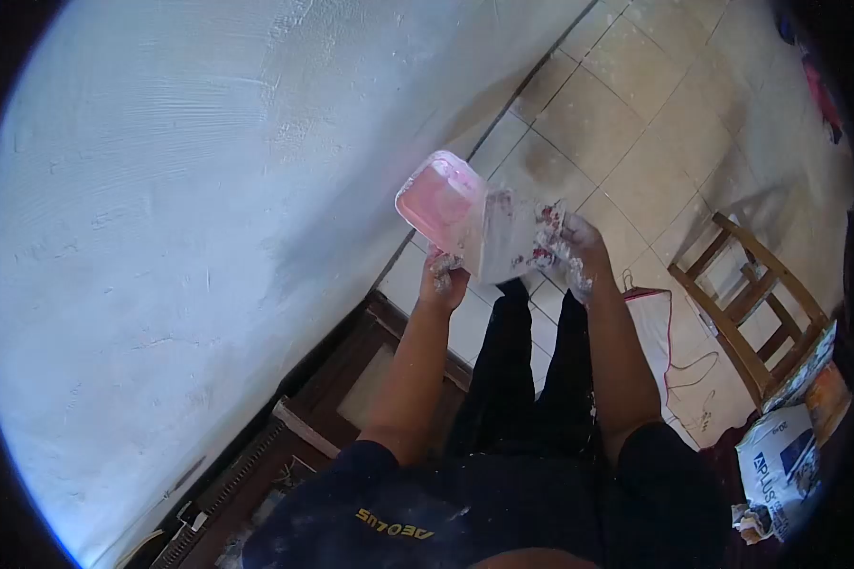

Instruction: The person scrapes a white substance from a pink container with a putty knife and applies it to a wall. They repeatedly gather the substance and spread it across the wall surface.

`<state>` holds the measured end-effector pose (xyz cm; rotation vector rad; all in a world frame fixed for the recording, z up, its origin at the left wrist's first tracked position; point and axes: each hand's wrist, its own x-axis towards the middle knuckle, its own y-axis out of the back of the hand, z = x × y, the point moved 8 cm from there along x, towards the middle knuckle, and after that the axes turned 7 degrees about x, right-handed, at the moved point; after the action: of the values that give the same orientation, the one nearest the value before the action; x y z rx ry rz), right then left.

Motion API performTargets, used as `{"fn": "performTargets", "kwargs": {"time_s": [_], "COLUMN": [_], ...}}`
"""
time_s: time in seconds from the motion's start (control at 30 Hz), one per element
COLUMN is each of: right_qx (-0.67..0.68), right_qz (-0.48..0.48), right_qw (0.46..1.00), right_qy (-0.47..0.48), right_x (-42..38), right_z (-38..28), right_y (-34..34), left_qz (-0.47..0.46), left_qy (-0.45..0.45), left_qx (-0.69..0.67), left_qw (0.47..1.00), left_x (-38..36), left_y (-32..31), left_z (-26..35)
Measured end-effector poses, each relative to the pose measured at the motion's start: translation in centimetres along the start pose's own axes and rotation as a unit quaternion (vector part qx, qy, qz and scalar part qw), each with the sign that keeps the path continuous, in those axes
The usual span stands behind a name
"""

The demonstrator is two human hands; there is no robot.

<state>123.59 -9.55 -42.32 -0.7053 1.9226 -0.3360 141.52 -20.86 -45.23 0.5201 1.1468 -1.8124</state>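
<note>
My left hand (445,277), dusted with white, is wrapped round the near end of a pink plastic tub (438,201). The tub's open side faces me, and pale smears show on its rim. In my right hand (581,254), whose fingers are coated with white paste, is a wide scraper (510,232). Its flat blade is streaked with white and dark reddish marks and overlaps the tub's right edge in this view. Both hands are held out in front of my body, above my dark trousers (503,356).
A white wall (161,218) with rough plaster patches rises on the left. Below it stands dark wooden furniture (332,403). Splattered floor tiles (626,104) stretch ahead. At right are a wooden frame with rungs (751,302), a white sack with red edging (651,327) and a printed bag (773,469).
</note>
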Motion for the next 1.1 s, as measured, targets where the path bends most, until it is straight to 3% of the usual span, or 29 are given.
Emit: {"fn": "performTargets", "kwargs": {"time_s": [0.07, 0.2, 0.23, 0.3, 0.37, 0.47, 0.5, 0.6, 0.7, 0.73, 0.9, 0.97, 1.1], "right_qx": [0.026, 0.102, 0.1, 0.101, 0.222, 0.312, 0.314, 0.289, 0.322, 0.322, 0.305, 0.343, 0.254], "right_qz": [-0.039, -0.027, -0.063, -0.099, -0.215, -0.243, -0.243, -0.093, -0.168, -0.062, -0.176, -0.2, -0.031], "right_qw": [0.999, 0.994, 0.992, 0.988, 0.946, 0.915, 0.915, 0.951, 0.926, 0.943, 0.927, 0.91, 0.957], "right_qy": [0.015, -0.002, 0.032, 0.066, 0.095, 0.077, 0.076, 0.063, 0.102, 0.059, 0.127, 0.119, 0.138], "right_x": [1.5, 7.1, 8.1, 10.1, 11.6, 14.8, 16.4, 22.3, 20.3, 18.4, 15.3, 15.9, 21.7], "right_z": [-1.7, -3.7, -4.5, -4.9, -5.4, -4.0, -2.9, 3.3, 3.2, 2.0, -2.4, -2.6, 5.7], "right_y": [-0.7, -1.7, -3.1, -5.6, -9.2, -11.6, -11.3, -6.6, -5.1, -5.4, -11.5, -12.8, -4.8], "left_qz": [0.004, 0.034, 0.036, -0.024, 0.026, 0.107, 0.118, 0.128, 0.146, 0.127, 0.134, 0.065, 0.077], "left_qy": [-0.015, -0.032, -0.033, -0.027, -0.007, -0.013, -0.001, 0.014, 0.023, 0.017, 0.045, 0.026, 0.049], "left_qx": [0.024, 0.035, 0.037, 0.014, 0.005, 0.027, 0.015, 0.013, 0.02, 0.021, -0.008, 0.021, 0.037], "left_qw": [1.0, 0.998, 0.998, 0.999, 1.0, 0.994, 0.993, 0.992, 0.989, 0.992, 0.99, 0.997, 0.995], "left_x": [0.7, 1.4, 1.1, 0.2, -1.0, -2.4, -2.7, -3.5, -4.2, -4.3, -4.4, -3.8, -3.6], "left_y": [0.2, 2.9, 3.6, 3.9, 5.0, 7.3, 8.2, 10.7, 11.6, 10.1, 10.9, 10.0, 10.5], "left_z": [-0.5, -2.2, -2.4, -2.8, -3.4, -4.0, -4.7, -6.0, -6.4, -5.8, -6.1, -5.6, -5.6]}}
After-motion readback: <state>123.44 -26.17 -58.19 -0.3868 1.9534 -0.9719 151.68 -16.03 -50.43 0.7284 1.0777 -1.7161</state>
